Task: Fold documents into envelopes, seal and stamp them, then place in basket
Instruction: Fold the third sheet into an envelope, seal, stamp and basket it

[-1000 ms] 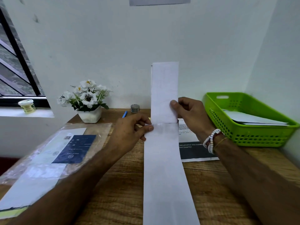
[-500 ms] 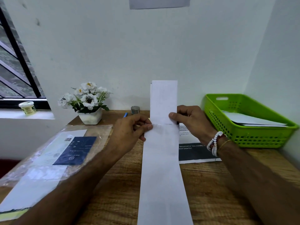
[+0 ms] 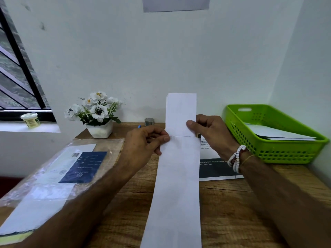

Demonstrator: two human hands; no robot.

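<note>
A long white folded document [image 3: 177, 185] runs from the bottom edge up the middle of the wooden desk [image 3: 232, 212]. Its far end stands up past a cross crease. My left hand [image 3: 143, 147] pinches the left edge at the crease. My right hand [image 3: 211, 129] pinches the upright flap on its right side with thumb in front. A green basket [image 3: 286, 154] at the right holds white envelopes [image 3: 275, 134].
A clear plastic sleeve of papers with a dark blue card [image 3: 84, 167] lies at the left. A white flower pot [image 3: 99, 128], a small grey tin [image 3: 149, 121] and a blue pen tip stand at the back. A printed sheet [image 3: 215, 167] lies under my right wrist. A jar [image 3: 31, 119] rests on the windowsill.
The upright end of the document has dropped lower and looks shorter as it is bent toward me at the crease. Both hands stay pinched on the paper.
</note>
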